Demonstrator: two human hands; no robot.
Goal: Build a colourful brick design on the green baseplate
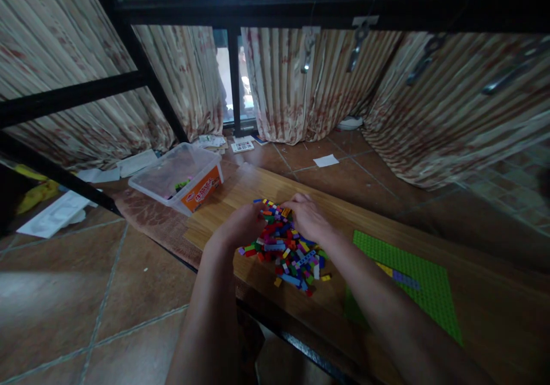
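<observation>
Reaching with left hand [246,222] and right hand [306,216] into the far end of a loose pile of coloured bricks [281,247] on the wooden worktop [262,183]. Curving both inward among the pieces; cannot tell how far open, or whether holding any. Stretching the right forearm [382,305] across a green baseplate [421,264], with a clear tub [204,189] farther left.
</observation>
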